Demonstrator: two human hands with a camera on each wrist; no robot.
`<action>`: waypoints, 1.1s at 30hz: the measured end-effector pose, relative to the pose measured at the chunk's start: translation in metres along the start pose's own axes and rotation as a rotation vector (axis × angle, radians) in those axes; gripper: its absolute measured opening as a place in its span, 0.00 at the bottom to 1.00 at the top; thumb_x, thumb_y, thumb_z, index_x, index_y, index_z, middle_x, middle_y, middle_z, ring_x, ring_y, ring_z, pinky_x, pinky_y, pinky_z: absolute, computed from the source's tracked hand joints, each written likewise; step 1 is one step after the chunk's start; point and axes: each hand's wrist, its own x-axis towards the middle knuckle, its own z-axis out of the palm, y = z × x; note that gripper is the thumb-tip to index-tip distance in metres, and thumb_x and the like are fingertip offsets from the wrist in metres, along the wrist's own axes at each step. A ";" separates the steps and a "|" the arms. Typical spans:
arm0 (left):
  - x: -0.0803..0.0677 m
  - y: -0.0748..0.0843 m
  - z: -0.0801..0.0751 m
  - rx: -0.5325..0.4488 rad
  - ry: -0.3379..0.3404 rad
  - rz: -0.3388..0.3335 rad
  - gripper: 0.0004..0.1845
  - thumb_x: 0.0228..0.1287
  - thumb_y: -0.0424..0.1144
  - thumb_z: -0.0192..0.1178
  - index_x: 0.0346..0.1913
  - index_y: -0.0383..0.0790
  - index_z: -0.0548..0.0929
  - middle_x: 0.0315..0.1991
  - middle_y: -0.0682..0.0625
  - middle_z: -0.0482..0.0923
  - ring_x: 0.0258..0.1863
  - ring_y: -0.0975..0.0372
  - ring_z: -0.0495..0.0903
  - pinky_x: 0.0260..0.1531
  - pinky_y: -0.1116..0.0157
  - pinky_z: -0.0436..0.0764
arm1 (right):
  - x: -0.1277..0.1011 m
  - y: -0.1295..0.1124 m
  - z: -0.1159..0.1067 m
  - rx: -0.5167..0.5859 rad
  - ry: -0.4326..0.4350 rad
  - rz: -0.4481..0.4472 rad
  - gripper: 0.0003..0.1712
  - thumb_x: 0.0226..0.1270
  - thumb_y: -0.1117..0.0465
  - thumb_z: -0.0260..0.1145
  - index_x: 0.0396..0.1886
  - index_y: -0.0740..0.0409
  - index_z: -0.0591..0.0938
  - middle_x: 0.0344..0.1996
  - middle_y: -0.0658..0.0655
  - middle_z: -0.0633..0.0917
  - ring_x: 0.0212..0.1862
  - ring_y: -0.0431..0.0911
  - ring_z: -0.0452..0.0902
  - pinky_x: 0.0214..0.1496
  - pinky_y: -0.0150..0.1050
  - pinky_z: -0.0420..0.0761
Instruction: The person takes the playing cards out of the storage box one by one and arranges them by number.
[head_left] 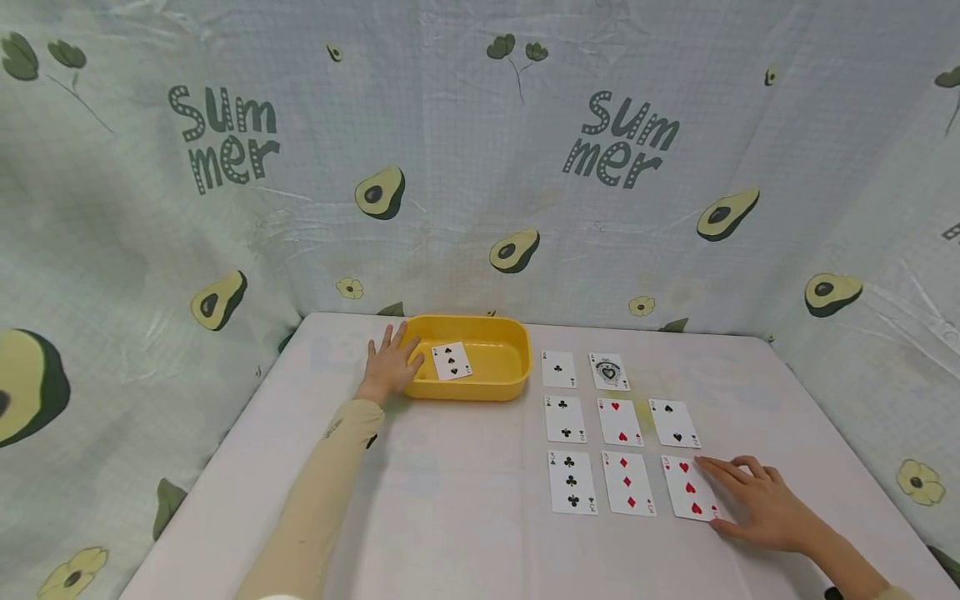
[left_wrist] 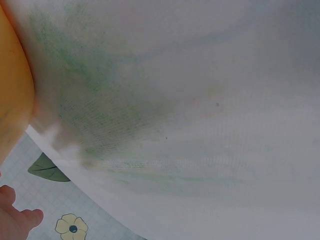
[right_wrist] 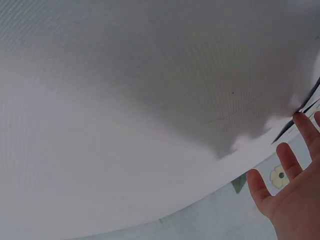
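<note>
With its fingers spread, my left hand (head_left: 388, 365) rests at the left rim of a yellow tray (head_left: 465, 392). Inside the tray lies a three of spades (head_left: 452, 361). My right hand (head_left: 768, 508) touches a three of hearts (head_left: 686, 487) lying face up, index finger near its top right corner and thumb near its bottom right one. Left of that card are a three of diamonds (head_left: 627, 483) and a three of clubs (head_left: 572, 482). In the right wrist view, the right hand (right_wrist: 295, 195) has its visible fingers extended.
Above the threes lie a two of clubs (head_left: 565, 418), a two of hearts (head_left: 619, 422) and a two of spades (head_left: 673, 423). Behind them are an ace of clubs (head_left: 558, 369) and an ornate ace (head_left: 608, 372). Avocado-patterned sheeting (head_left: 450, 117) surrounds the white table (head_left: 442, 517).
</note>
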 end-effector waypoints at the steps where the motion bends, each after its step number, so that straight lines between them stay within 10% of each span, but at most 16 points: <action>1: 0.000 0.000 0.000 -0.001 -0.002 -0.003 0.27 0.68 0.51 0.37 0.66 0.44 0.60 0.72 0.44 0.39 0.70 0.46 0.36 0.63 0.39 0.42 | 0.000 0.000 0.000 0.002 -0.001 0.003 0.47 0.35 0.40 0.71 0.60 0.46 0.68 0.52 0.45 0.73 0.47 0.41 0.59 0.40 0.44 0.60; 18: -0.002 -0.003 -0.003 -0.039 -0.006 0.011 0.27 0.68 0.51 0.37 0.66 0.44 0.60 0.71 0.43 0.40 0.70 0.46 0.37 0.62 0.38 0.41 | 0.013 0.001 -0.011 0.030 -0.056 0.030 0.48 0.38 0.36 0.69 0.62 0.44 0.65 0.54 0.47 0.71 0.49 0.44 0.59 0.43 0.46 0.60; 33: 0.000 -0.001 -0.002 -0.034 -0.012 0.006 0.27 0.68 0.51 0.37 0.66 0.44 0.60 0.71 0.43 0.40 0.70 0.46 0.37 0.62 0.38 0.41 | 0.086 -0.020 -0.027 0.072 0.016 -0.105 0.45 0.43 0.45 0.70 0.64 0.46 0.63 0.53 0.49 0.74 0.53 0.48 0.60 0.49 0.50 0.60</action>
